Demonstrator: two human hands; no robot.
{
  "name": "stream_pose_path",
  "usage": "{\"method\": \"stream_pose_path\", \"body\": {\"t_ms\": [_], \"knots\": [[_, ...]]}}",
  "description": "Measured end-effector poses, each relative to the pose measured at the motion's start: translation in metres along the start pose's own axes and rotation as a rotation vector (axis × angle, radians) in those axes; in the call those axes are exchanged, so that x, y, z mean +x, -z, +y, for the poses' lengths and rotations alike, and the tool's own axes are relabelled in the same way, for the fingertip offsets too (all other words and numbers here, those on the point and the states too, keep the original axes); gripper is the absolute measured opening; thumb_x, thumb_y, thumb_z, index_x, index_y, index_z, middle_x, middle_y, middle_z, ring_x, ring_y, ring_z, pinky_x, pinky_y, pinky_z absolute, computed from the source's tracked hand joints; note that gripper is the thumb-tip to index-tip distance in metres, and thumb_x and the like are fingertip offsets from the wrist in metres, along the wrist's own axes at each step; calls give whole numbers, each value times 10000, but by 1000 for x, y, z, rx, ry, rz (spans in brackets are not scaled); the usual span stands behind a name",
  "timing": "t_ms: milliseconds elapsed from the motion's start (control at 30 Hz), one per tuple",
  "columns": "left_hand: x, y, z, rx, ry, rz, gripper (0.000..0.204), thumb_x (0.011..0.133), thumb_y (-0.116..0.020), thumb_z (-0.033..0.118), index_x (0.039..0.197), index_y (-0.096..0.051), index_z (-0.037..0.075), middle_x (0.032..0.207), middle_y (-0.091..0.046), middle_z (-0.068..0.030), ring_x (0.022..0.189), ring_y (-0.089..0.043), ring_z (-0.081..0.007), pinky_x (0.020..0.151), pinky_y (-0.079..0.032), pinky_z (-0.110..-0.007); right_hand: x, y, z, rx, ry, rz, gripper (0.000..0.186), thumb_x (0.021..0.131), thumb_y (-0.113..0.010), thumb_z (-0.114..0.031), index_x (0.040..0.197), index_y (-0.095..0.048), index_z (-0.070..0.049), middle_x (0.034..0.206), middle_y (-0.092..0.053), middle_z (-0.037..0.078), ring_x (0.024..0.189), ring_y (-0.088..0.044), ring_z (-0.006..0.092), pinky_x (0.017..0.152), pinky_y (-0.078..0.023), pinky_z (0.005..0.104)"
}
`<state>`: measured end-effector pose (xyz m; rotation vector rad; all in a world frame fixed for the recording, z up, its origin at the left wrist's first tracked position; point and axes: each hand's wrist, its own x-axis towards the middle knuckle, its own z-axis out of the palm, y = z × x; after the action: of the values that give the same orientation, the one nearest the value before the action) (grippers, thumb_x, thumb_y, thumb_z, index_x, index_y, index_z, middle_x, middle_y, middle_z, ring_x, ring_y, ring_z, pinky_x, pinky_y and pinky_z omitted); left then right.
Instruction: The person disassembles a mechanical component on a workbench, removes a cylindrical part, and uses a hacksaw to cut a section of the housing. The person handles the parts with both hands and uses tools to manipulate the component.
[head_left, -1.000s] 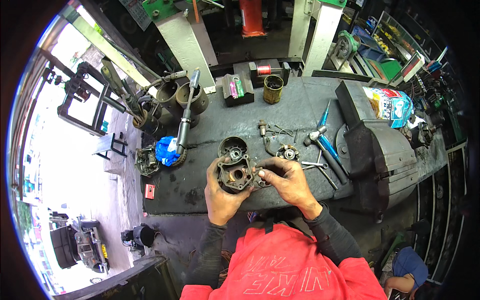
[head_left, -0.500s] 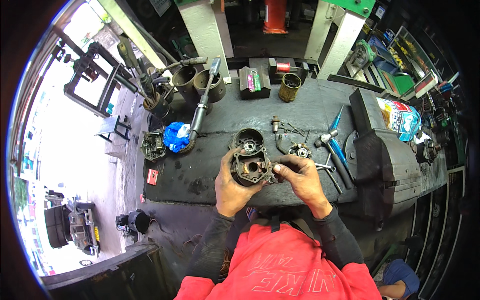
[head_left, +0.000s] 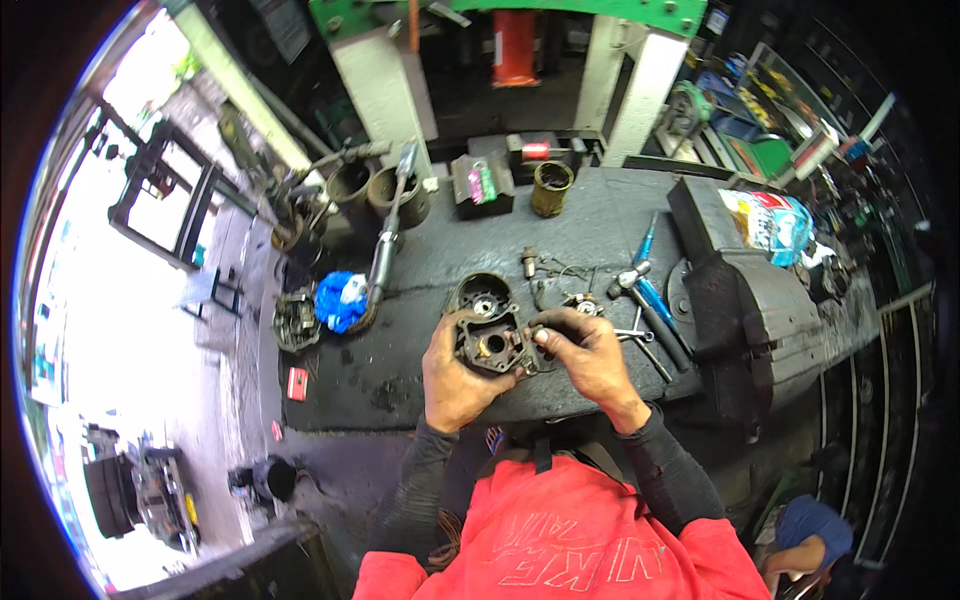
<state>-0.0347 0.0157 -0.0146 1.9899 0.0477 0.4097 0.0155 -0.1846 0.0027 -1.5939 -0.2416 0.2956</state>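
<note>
My left hand (head_left: 460, 385) grips a dirty metal engine housing (head_left: 492, 340) with a hole in its middle and a round bowl-shaped section (head_left: 482, 292) at the far end. My right hand (head_left: 590, 365) is closed at the housing's right side, thumb and fingertips pinched on a small part too small to name. Just beyond it lie a round part with a bright centre (head_left: 583, 303), a short metal fitting (head_left: 530, 263) and thin wires. Spanners (head_left: 655, 355), a hammer (head_left: 628, 278) and a blue tool (head_left: 645, 240) lie to the right.
A large vise (head_left: 740, 330) and plastic bag (head_left: 770, 220) occupy the bench's right. At left are blue plastic (head_left: 340, 302), a casting (head_left: 297, 318), red box (head_left: 297, 383) and tool pots (head_left: 350, 185); behind, a can (head_left: 553, 188) and press frame (head_left: 380, 95). A person (head_left: 810, 535) is at lower right.
The view swung right-to-left and back slightly between frames, blurring a little. Both hands stay on the housing; the right fingertips have shifted only slightly at its side.
</note>
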Motion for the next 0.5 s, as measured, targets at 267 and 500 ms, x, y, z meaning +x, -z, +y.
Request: {"method": "stream_pose_path", "body": {"t_ms": [267,500], "knots": [[7,23,74,88,-198,-119,798,550,-989,104,1235,-591,9,1113,-716,-121,1028,-709,-208,958,-569,-355,-53,20,-47,262,46,66,251,1004,-713,-100,1232,-726,5,1063,-720,17,902,-658,75,784,-555,256],[-17,-36,129,-133,-67,-261,779,552,-1000,156,1207,-602,13,1090,-735,-113,1000,-708,-188,930,-571,-349,-159,118,-23,329,-42,227,304,983,-722,-109,1257,-709,22,982,-752,77,863,-689,123,803,-577,281]]}}
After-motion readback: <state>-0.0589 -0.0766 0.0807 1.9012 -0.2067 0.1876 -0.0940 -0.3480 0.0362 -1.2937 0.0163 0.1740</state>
